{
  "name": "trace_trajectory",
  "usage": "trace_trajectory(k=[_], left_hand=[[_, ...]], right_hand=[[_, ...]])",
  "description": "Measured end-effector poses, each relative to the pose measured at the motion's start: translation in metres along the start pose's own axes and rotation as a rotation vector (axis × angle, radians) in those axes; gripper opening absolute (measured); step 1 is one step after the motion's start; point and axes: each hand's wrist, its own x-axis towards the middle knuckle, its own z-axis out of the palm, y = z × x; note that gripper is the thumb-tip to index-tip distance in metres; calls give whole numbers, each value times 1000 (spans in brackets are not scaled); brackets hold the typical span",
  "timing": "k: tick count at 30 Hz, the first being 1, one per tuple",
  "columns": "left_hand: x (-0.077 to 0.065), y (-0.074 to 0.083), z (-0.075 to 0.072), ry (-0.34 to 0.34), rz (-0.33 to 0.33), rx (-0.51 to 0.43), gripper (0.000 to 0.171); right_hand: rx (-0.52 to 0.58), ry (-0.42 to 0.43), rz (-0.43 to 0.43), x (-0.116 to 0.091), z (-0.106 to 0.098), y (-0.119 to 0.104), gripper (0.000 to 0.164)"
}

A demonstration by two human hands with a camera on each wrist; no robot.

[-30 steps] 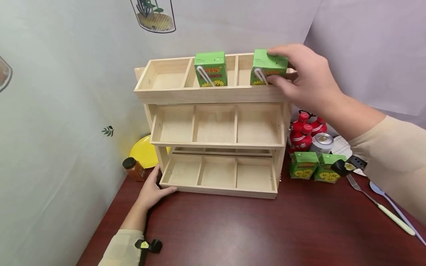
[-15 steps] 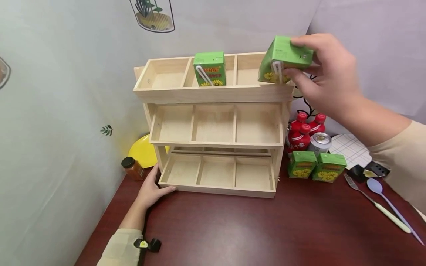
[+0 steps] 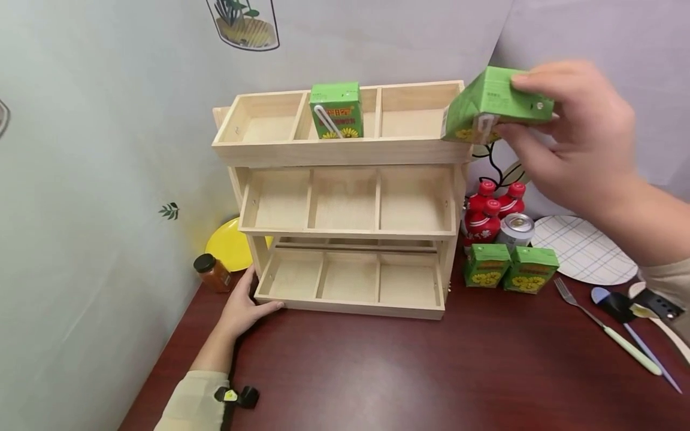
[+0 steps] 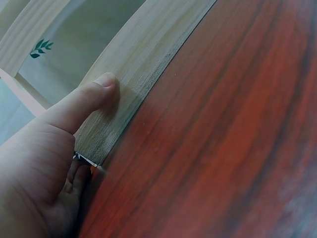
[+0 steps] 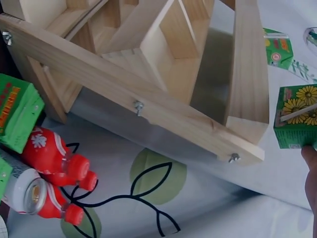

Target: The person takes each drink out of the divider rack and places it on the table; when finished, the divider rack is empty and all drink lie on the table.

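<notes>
My right hand (image 3: pixel 590 134) pinches a green drink carton (image 3: pixel 498 96) with a straw on its front, between thumb and fingers. The carton is tilted and overlaps the right end of the top tier in the head view. In the right wrist view the same carton (image 5: pixel 297 116) shows at the right edge, beyond the rack's side. My left hand (image 3: pixel 239 308) grips the lower left corner of the three-tier wooden rack (image 3: pixel 345 154), thumb along the front board and fingers round the side. A second green carton (image 3: pixel 336 112) stands in the top tier's middle compartment.
Right of the rack stand red bottles (image 3: pixel 483 224), a silver can (image 3: pixel 516 229) and two green cartons (image 3: pixel 487 265). A checked white plate (image 3: pixel 587 251), a fork (image 3: pixel 604 323) and a spoon (image 3: pixel 644 344) lie farther right. At left are a yellow plate (image 3: pixel 229 245) and a jar (image 3: pixel 212 273).
My right hand has lifted the carton out of the top right compartment and moved it rightward, tilting it. The left hand keeps its grip on the rack corner.
</notes>
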Motion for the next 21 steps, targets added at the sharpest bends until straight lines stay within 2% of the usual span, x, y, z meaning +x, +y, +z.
trace_trajectory(k=[6, 11, 13, 16, 19, 21], left_hand=[[-3, 20, -3, -9, 10, -31, 109], [-2, 32, -5, -21, 4, -13, 108], [-2, 31, -5, -21, 3, -10, 108], [1, 17, -3, -9, 2, 2, 110], [2, 8, -2, -1, 2, 3, 111], [1, 10, -1, -1, 4, -4, 111]], right_hand=[[7, -6, 1, -18, -8, -6, 31], [91, 3, 24, -37, -14, -12, 32], [146, 2, 26, -44, -15, -16, 32], [194, -1, 15, -54, -14, -23, 32], [166, -12, 1, -64, -13, -31, 39], [141, -30, 3, -72, -14, -32, 45]])
